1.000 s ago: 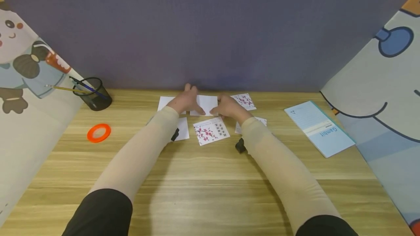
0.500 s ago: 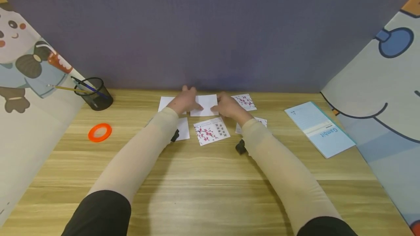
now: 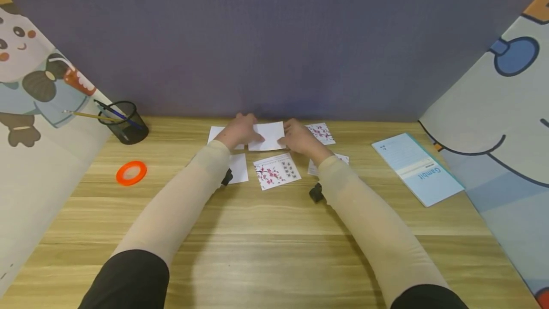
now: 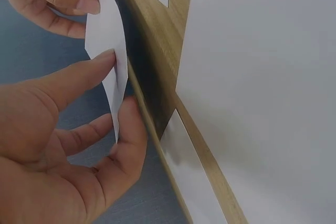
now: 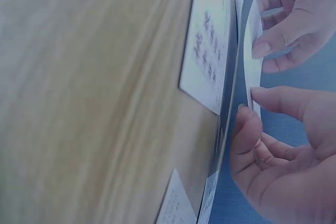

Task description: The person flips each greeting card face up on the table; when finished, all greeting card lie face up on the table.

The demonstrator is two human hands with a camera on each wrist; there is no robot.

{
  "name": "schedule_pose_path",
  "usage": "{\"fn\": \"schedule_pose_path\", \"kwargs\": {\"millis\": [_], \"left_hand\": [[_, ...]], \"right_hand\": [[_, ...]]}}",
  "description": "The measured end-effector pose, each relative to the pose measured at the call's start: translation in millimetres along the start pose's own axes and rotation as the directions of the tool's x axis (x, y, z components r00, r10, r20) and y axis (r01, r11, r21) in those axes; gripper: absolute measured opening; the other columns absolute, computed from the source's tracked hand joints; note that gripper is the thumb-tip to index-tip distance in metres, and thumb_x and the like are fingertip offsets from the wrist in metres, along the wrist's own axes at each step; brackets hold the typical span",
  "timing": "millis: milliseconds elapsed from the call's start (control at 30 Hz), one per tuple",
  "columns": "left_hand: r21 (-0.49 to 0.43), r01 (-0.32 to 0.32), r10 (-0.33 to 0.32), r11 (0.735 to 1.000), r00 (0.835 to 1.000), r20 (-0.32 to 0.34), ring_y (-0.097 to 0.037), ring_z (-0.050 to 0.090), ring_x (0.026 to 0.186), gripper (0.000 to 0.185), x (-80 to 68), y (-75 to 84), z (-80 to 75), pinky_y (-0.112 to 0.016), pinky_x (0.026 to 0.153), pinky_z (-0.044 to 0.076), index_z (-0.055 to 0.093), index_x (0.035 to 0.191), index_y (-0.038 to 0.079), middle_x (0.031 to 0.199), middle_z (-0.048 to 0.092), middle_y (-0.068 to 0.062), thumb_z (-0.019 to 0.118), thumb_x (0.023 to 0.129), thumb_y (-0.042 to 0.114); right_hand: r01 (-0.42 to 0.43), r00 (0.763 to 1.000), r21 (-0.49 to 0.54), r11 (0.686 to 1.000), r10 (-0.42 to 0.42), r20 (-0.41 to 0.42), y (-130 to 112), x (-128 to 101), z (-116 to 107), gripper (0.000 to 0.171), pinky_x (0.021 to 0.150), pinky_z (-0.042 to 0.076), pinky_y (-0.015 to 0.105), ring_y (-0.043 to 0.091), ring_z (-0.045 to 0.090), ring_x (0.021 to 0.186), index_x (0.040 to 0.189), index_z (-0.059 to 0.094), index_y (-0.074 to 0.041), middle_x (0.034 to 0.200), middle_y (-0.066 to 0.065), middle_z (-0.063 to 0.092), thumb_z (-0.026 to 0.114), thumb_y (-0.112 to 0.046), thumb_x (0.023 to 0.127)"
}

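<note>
A small white paper card (image 3: 269, 137) is held up by both hands near the back wall, its blank side toward me. My left hand (image 3: 238, 131) pinches its left end between thumb and fingers. At the right end, my right hand (image 3: 300, 139) does the same. In the left wrist view the card (image 4: 106, 27) bows slightly between the hands. The right wrist view shows the card (image 5: 252, 72) nearly edge-on. Just in front lies a card with pink blossoms and writing (image 3: 276, 171). Blank cards (image 3: 240, 168) lie by the left wrist, partly covered.
Another blossom card (image 3: 321, 132) lies behind the right hand, and a printed card (image 3: 312, 169) is partly under the right forearm. A mesh pen cup (image 3: 127, 125) and an orange ring (image 3: 131, 173) are on the left. A light-blue notebook (image 3: 418, 168) lies right.
Both hands have lifted the blank card slightly. The thumbs have moved up from its lower edge toward its sides. The other cards have stayed put.
</note>
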State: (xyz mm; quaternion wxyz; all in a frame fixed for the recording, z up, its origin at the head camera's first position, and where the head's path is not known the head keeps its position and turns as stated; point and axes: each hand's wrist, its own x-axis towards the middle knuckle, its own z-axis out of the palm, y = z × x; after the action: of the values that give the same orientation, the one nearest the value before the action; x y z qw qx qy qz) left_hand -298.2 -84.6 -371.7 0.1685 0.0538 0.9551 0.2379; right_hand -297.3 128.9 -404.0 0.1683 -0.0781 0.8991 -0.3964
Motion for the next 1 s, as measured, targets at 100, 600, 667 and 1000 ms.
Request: {"fn": "schedule_pose_path", "kwargs": {"millis": [100,600,667,1000], "left_hand": [[-0.023,0.003,-0.003,1.0,1.0,-0.004,-0.043,0.049,0.145,0.074,0.6,-1.4,-0.5,-0.061,0.122,0.045,0.046,0.156,0.006,0.16,0.042,-0.024,0.079,0.096,0.034],[-0.15,-0.023,0.016,0.988,0.999,-0.043,-0.028,0.066,0.11,0.068,0.4,-4.3,-2.6,-0.046,0.112,0.055,0.043,0.16,0.001,0.132,0.066,-0.018,0.068,0.098,0.014],[-0.166,-0.019,0.01,0.986,0.999,-0.052,-0.026,0.063,0.107,0.069,0.2,-4.3,-2.0,-0.045,0.11,0.055,0.043,0.161,0.002,0.131,0.063,-0.016,0.068,0.098,0.014],[-0.233,-0.061,0.032,0.971,0.992,-0.123,-0.023,0.063,0.098,0.068,-3.6,-3.0,3.1,-0.039,0.096,0.057,0.044,0.161,0.004,0.128,0.057,-0.012,0.068,0.098,0.011]], "right_hand": [[-0.006,1.0,0.006,1.0,0.006,0.004,1,-2,-2,0.069,0.08,0.063,0.035,0.027,0.069,0.095,0.157,0.037,-0.001,0.123,0.018,0.07,0.072,-0.02,0.1],[-0.045,0.999,0.029,0.999,0.045,-0.008,6,-8,-11,0.072,0.088,0.063,0.039,0.028,0.068,0.102,0.161,0.035,-0.006,0.133,0.016,0.064,0.072,-0.024,0.101],[-0.05,0.999,0.026,0.998,0.05,-0.015,7,-9,-12,0.073,0.088,0.062,0.039,0.027,0.068,0.103,0.162,0.035,-0.008,0.133,0.015,0.064,0.072,-0.027,0.102],[-0.034,0.998,0.058,0.998,0.037,-0.054,7,-12,-12,0.066,0.082,0.062,0.039,0.026,0.067,0.093,0.161,0.037,-0.007,0.132,0.017,0.063,0.063,-0.035,0.107]]}}
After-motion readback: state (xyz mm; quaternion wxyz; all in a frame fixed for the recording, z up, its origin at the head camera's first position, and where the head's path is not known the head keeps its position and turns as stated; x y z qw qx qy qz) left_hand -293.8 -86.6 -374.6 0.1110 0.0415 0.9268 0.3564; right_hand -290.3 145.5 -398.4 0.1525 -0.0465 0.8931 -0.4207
